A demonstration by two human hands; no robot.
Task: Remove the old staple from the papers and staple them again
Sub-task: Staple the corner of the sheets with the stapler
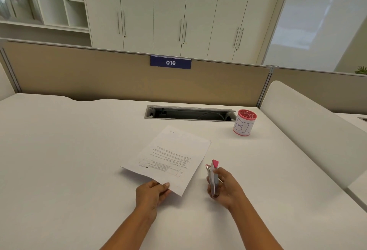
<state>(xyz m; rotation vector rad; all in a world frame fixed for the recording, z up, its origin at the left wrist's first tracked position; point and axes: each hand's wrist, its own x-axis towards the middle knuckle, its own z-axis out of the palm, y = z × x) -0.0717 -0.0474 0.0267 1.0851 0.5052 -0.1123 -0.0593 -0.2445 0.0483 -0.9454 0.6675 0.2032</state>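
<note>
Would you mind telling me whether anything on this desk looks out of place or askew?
Only mildly: the papers lie slanted, print upside down, their near edge lifted by the left hand. The cable hatch behind them stands open.

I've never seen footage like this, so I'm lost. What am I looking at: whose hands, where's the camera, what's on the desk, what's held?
No machine: a person wears one camera on the head, looking down at their own bare hands. The left hand pinches the near corner of white printed papers resting on the white desk. The right hand grips a silver stapler with a pink tip. A pink pen cup with a white label stands farther back, right.
</note>
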